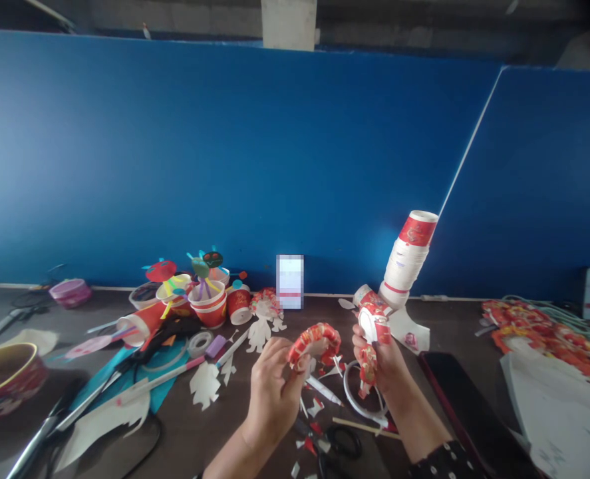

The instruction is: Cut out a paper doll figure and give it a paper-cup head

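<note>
From here I see two bare hands working low in the view, over a brown tabletop. The left hand is pinched firmly on the lower end of a curled strip of red-printed paper, which arches up toward 1 o'clock. The right hand is closed around a cut paper cup, white inside and red outside, with a ragged red strip hanging below the fingers. The hands are apart, and each holds its own piece; the strip and the cup don't appear to touch.

Both pieces look very light. I judge the paper stiff enough to hold its curl but easy to crease or tear. If I had to take hold, I'd grip the cup by its rim, likely its firmest part, and pinch the curled strip at its base, sparing the narrow cut ends.

At 6 o'clock, black-handled scissors lie among small red and white scraps, beside a white paper ring and a white pen. A leaning stack of paper cups stands at 1 o'clock. At 11 o'clock are decorated paper cups, a tape roll and white paper cutouts. A red patterned bowl sits at 9 o'clock, and a heap of red paper strips lies at 3 o'clock.
</note>
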A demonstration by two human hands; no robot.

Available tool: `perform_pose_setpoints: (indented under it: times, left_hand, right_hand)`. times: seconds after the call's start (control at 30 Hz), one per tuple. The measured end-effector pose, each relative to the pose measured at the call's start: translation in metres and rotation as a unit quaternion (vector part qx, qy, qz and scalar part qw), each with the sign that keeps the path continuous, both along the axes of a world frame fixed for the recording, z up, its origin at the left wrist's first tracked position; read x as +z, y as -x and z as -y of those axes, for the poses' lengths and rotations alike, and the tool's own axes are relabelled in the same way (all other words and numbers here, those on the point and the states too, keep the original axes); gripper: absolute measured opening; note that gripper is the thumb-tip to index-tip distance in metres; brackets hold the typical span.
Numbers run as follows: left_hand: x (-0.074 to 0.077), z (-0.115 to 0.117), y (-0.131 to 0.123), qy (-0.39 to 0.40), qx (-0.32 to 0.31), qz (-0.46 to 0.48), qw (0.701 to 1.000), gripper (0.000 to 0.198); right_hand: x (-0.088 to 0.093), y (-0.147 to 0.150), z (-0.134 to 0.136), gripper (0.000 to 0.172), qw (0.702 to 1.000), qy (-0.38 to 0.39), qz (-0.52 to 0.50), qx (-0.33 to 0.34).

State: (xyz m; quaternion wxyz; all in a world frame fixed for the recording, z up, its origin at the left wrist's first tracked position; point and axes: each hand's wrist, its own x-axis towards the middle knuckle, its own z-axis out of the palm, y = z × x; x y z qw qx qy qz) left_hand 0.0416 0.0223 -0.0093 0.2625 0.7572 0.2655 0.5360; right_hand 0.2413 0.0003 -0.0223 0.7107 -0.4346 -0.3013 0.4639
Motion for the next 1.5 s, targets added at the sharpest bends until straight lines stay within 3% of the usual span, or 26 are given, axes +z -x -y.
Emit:
perform_pose_setpoints:
  times: [0.1, 0.23, 0.47, 0.7, 0.8, 0.93, 1.1, 1.17, 1.3, 1.4, 1.5]
  left_hand:
    - [0.002, 0.000, -0.004, 0.172, 0.000, 0.006, 0.985, 0.017]
    - [0.002, -0.002, -0.008, 0.346, -0.014, 0.040, 0.937, 0.028]
    - [0.000, -0.007, -0.009, 0.433, -0.004, 0.102, 0.896, 0.032]
    - [-0.003, -0.007, -0.012, 0.510, -0.026, 0.155, 0.846, 0.032]
    - [-0.005, -0.008, -0.013, 0.530, -0.046, 0.167, 0.830, 0.029]
    - [-0.006, -0.010, -0.013, 0.528, -0.057, 0.174, 0.829, 0.032]
    - [-0.007, -0.009, -0.014, 0.520, -0.074, 0.167, 0.834, 0.035]
    - [-0.006, -0.008, -0.014, 0.508, -0.083, 0.157, 0.843, 0.033]
    - [-0.002, -0.005, -0.015, 0.503, -0.110, 0.132, 0.847, 0.031]
    - [0.001, -0.006, -0.015, 0.488, -0.143, 0.155, 0.847, 0.046]
    - [-0.003, -0.009, -0.012, 0.441, -0.092, 0.137, 0.882, 0.042]
  right_hand:
    - [-0.003, -0.001, -0.004, 0.017, 0.999, 0.009, -0.028, -0.042]
    - [-0.006, -0.003, -0.008, 0.018, 0.994, 0.018, -0.023, -0.106]
    - [-0.013, -0.007, -0.013, 0.030, 0.967, 0.098, 0.125, -0.197]
    - [-0.023, -0.017, -0.011, 0.022, 0.924, 0.167, 0.265, -0.218]
    - [-0.018, -0.020, -0.009, 0.023, 0.908, 0.178, 0.308, -0.222]
    - [0.006, -0.008, -0.002, 0.035, 0.903, 0.161, 0.341, -0.206]
    - [0.031, 0.036, 0.007, 0.034, 0.948, 0.123, 0.293, -0.020]
    - [0.030, 0.050, 0.007, 0.030, 0.955, 0.113, 0.272, 0.017]
    - [0.016, 0.058, 0.003, 0.022, 0.956, 0.112, 0.271, 0.002]
    - [0.010, 0.055, 0.002, 0.021, 0.948, 0.120, 0.295, -0.012]
    - [0.010, 0.054, 0.002, 0.021, 0.935, 0.124, 0.333, -0.008]
